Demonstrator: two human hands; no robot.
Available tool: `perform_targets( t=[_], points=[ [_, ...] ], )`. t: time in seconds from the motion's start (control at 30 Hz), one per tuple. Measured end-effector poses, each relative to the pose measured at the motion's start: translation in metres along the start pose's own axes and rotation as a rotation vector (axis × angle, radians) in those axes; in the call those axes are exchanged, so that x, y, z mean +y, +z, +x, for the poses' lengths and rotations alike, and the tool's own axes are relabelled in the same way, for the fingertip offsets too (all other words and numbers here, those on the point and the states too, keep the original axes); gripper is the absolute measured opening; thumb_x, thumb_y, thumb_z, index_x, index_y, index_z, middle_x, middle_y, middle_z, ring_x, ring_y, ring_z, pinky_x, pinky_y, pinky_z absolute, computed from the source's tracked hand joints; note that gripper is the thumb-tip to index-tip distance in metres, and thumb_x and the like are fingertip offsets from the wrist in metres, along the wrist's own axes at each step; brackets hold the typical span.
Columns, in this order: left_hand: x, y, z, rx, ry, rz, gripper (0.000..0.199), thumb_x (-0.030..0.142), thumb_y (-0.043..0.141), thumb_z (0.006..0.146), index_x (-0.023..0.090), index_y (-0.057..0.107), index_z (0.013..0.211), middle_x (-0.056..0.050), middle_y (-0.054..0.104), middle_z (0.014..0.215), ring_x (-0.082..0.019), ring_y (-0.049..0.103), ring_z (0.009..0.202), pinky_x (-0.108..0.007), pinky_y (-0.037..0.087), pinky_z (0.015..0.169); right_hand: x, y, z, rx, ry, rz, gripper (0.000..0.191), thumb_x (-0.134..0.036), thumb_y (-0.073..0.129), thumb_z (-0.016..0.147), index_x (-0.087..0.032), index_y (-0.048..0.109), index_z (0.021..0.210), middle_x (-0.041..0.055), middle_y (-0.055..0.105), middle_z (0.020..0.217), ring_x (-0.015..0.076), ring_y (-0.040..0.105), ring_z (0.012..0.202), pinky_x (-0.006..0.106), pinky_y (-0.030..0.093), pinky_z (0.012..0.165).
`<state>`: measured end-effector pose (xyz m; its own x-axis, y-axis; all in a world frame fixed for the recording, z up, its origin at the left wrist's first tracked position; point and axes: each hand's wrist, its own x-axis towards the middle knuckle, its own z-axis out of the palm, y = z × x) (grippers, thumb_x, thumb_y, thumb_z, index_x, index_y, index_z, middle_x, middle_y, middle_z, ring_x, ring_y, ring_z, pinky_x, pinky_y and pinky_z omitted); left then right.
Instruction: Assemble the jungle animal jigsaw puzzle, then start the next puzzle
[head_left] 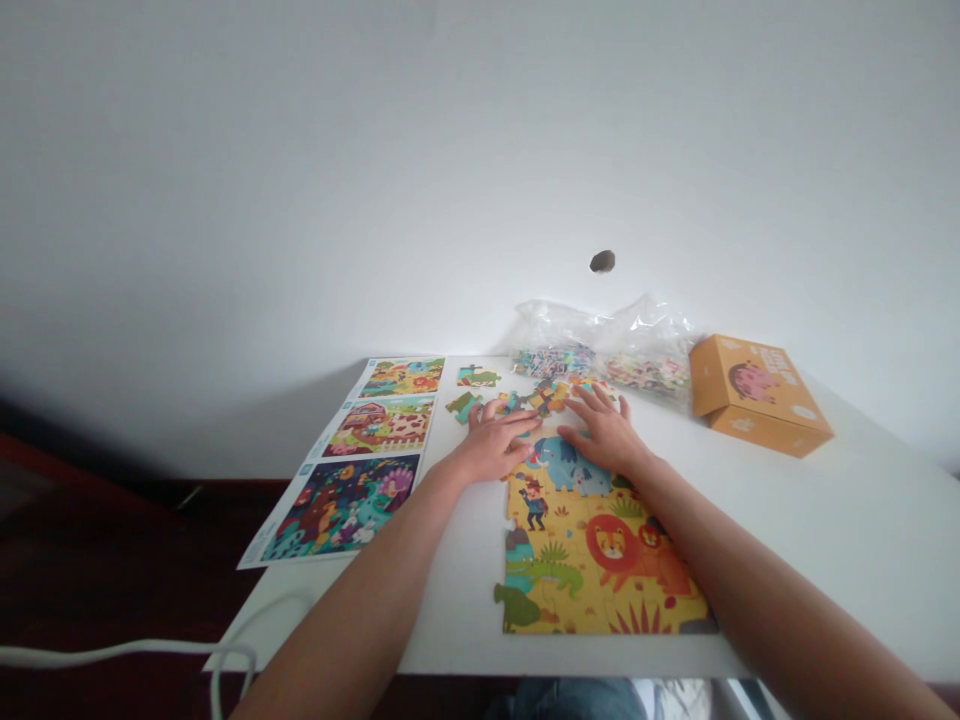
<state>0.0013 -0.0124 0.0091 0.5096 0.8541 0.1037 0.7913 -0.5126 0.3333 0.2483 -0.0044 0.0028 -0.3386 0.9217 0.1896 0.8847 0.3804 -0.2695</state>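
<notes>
A partly joined jigsaw puzzle [559, 535] lies flat in front of me, showing lions, elephants, a crocodile and a figure in a hat. My left hand [495, 442] rests at its upper left edge, fingers stretched out over the pieces. On the upper right part lies my right hand [606, 432], its fingers spread and touching the puzzle. Between and beyond the fingertips are more puzzle pieces [551, 396], partly covered by the hands. One loose green piece [462, 406] sits just left of my left hand, and another loose piece [478, 377] is farther back.
A sheet with three printed pictures [379, 428] lies along the table's left edge. Clear bags of puzzle pieces [555, 345] lie at the back against the wall. An orange box [761, 395] stands at the back right. A white cable [135, 648] hangs at lower left.
</notes>
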Motion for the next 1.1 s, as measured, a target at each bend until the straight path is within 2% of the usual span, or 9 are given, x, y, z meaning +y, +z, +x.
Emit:
perform_targets(
  t=[0.1, 0.17, 0.3, 0.43, 0.5, 0.6, 0.77, 0.9, 1.1],
  points=[
    [-0.001, 0.0, 0.0, 0.013, 0.0, -0.001, 0.046, 0.041, 0.053, 0.092, 0.038, 0.057, 0.137, 0.003, 0.051, 0.148, -0.037, 0.028, 0.142, -0.064, 0.013, 0.117, 0.003, 0.0, 0.001, 0.025, 0.167, -0.053, 0.054, -0.054, 0.046, 0.095, -0.026, 0.05, 0.142, 0.0091, 0.034, 0.159, 0.0378, 0.02, 0.147, 0.073, 0.013, 0.111],
    [-0.002, 0.001, 0.0, 0.02, 0.014, 0.0, 0.043, 0.04, 0.053, 0.092, 0.039, 0.059, 0.135, 0.004, 0.052, 0.148, -0.037, 0.029, 0.141, -0.065, 0.014, 0.117, 0.004, -0.001, 0.001, -0.002, 0.197, -0.059, 0.051, -0.053, 0.046, 0.095, -0.026, 0.054, 0.137, 0.0096, 0.04, 0.155, 0.0368, 0.025, 0.145, 0.073, 0.015, 0.11],
    [0.001, 0.004, 0.0, 0.029, 0.055, 0.018, 0.044, 0.034, 0.051, 0.093, 0.04, 0.057, 0.135, 0.005, 0.05, 0.149, -0.037, 0.027, 0.142, -0.064, 0.015, 0.117, 0.0, -0.004, 0.001, -0.012, 0.171, -0.056, 0.047, -0.051, 0.048, 0.094, -0.026, 0.058, 0.133, 0.0097, 0.045, 0.15, 0.0345, 0.032, 0.141, 0.072, 0.015, 0.111],
    [0.008, 0.009, 0.004, 0.045, 0.05, 0.03, 0.055, 0.026, 0.044, 0.094, 0.039, 0.042, 0.147, 0.004, 0.043, 0.154, -0.036, 0.025, 0.144, -0.067, 0.01, 0.116, -0.007, -0.001, 0.0, -0.033, 0.105, -0.062, 0.052, -0.05, 0.046, 0.095, -0.028, 0.049, 0.142, 0.0078, 0.037, 0.157, 0.0369, 0.023, 0.146, 0.073, 0.014, 0.11],
    [0.01, 0.011, 0.006, 0.038, 0.038, 0.032, 0.055, 0.029, 0.042, 0.095, 0.038, 0.039, 0.149, 0.003, 0.042, 0.155, -0.036, 0.026, 0.143, -0.069, 0.008, 0.116, -0.008, 0.001, 0.0, -0.065, 0.041, -0.054, 0.055, -0.051, 0.041, 0.097, -0.029, 0.043, 0.147, 0.0069, 0.035, 0.158, 0.0369, 0.019, 0.148, 0.074, 0.012, 0.11],
    [0.009, 0.011, 0.007, 0.047, 0.032, 0.047, 0.05, 0.04, 0.044, 0.096, 0.038, 0.043, 0.147, 0.002, 0.044, 0.154, -0.037, 0.029, 0.141, -0.07, 0.008, 0.115, -0.007, 0.004, -0.001, -0.086, 0.005, -0.032, 0.057, -0.055, 0.038, 0.098, -0.029, 0.04, 0.149, 0.0064, 0.037, 0.157, 0.0363, 0.02, 0.148, 0.075, 0.01, 0.111],
    [0.005, 0.011, 0.007, 0.117, 0.011, 0.06, 0.043, 0.045, 0.048, 0.095, 0.036, 0.056, 0.137, -0.001, 0.051, 0.146, -0.035, 0.036, 0.135, -0.063, 0.016, 0.116, -0.002, 0.003, 0.001, -0.065, 0.092, -0.054, 0.064, -0.057, 0.04, 0.096, -0.029, 0.034, 0.152, 0.0063, 0.027, 0.162, 0.0372, 0.014, 0.15, 0.075, 0.012, 0.111],
    [0.002, 0.013, 0.007, 0.179, -0.012, 0.084, 0.038, 0.04, 0.051, 0.094, 0.034, 0.062, 0.13, -0.003, 0.056, 0.137, -0.031, 0.042, 0.128, -0.058, 0.023, 0.115, 0.0, 0.001, 0.002, -0.077, 0.131, -0.066, 0.062, -0.058, 0.04, 0.096, -0.026, 0.041, 0.148, 0.0089, 0.033, 0.159, 0.038, 0.016, 0.149, 0.074, 0.01, 0.111],
    [-0.001, 0.012, 0.007, 0.21, -0.049, 0.106, 0.035, 0.04, 0.055, 0.092, 0.031, 0.066, 0.124, -0.004, 0.055, 0.135, -0.03, 0.044, 0.126, -0.054, 0.028, 0.113, 0.0, -0.002, 0.002, 0.022, 0.168, -0.098, 0.048, -0.054, 0.045, 0.094, -0.024, 0.058, 0.13, 0.0123, 0.049, 0.145, 0.0336, 0.032, 0.139, 0.07, 0.013, 0.111]
  ],
)
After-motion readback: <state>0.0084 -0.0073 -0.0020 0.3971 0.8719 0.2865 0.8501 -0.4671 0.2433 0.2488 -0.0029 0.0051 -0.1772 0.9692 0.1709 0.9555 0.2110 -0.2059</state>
